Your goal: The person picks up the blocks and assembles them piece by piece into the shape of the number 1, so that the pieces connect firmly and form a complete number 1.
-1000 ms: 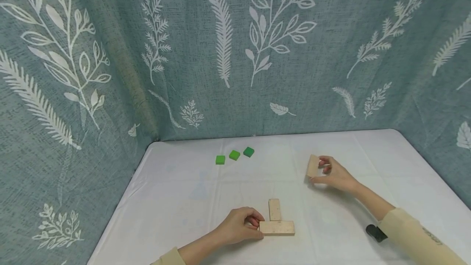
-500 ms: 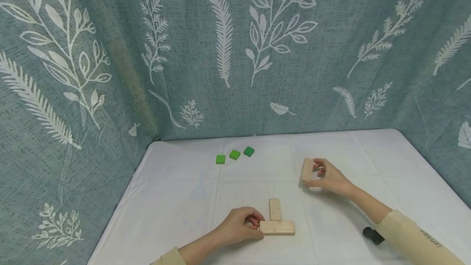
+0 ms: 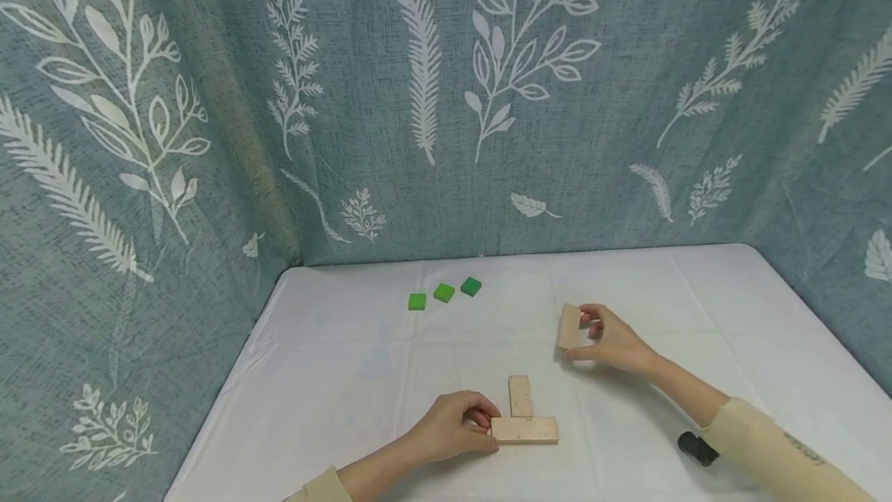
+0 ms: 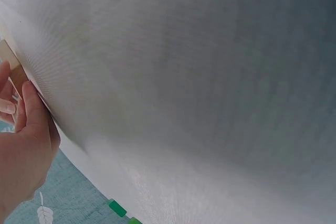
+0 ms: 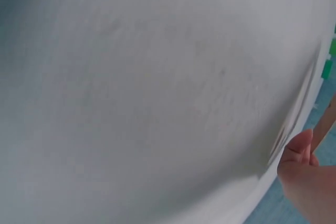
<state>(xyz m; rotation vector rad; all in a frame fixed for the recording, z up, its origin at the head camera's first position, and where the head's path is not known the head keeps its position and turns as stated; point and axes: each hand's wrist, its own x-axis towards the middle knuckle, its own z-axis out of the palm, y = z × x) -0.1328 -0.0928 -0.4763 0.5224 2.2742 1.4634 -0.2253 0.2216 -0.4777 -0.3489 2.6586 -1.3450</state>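
One to each hand: pinching a loose block (image 3: 569, 327) by its two ends in the right hand (image 3: 613, 341), thumb at the six o'clock end, fingers curled at the twelve o'clock end. Hard to tell whether touching the white tablecloth (image 3: 334, 378) or held just over it. Gripping, in the left hand (image 3: 456, 426), the nine o'clock end of a crosswise block (image 3: 524, 431), thumb at the near corner, fingers curled by the far corner. At twelve o'clock from that, a lengthwise block (image 3: 519, 397), near end meeting the crosswise block's far side in an upside-down T. Out at one o'clock from this pair, apart from it, the loose block.

Farther back at eleven o'clock, in a slanting row with gaps between, a bright green tile (image 3: 416, 301), a second green tile (image 3: 444, 293) and a dark green tile (image 3: 471, 287). Between four and five o'clock from the right hand, a black object (image 3: 695, 448), partly hidden by a cream sleeve (image 3: 759, 440), too little showing to name. Toward eight o'clock from the left hand, the other sleeve (image 3: 322, 488). Hanging at twelve o'clock, behind everything, a gray-green curtain (image 3: 453, 208) printed with white leaves
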